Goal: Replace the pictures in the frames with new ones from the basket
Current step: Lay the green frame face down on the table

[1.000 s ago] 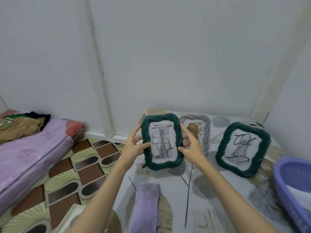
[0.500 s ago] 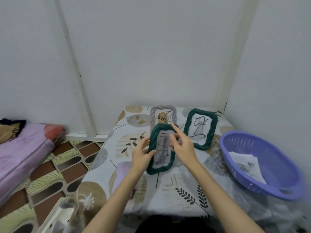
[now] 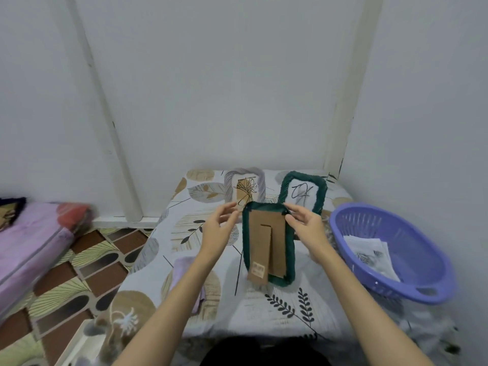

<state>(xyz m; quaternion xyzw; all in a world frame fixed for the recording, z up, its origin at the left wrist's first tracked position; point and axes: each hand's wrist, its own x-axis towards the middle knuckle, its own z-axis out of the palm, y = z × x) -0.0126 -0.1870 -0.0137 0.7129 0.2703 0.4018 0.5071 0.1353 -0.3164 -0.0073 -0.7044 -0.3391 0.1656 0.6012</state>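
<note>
the green frame (image 3: 268, 241) lies face down mid-counter, cardboard back (image 3: 274, 233) up. the left hand (image 3: 219, 228) hovers spread at its far left corner; the right hand (image 3: 307, 224) pinches the far right corner. next, likely, freeing the backing; new pictures (image 3: 369, 249) wait in the basket (image 3: 422, 286), right.

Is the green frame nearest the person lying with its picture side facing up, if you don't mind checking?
No, the nearest green frame lies face down, showing its brown cardboard back and stand.
</note>
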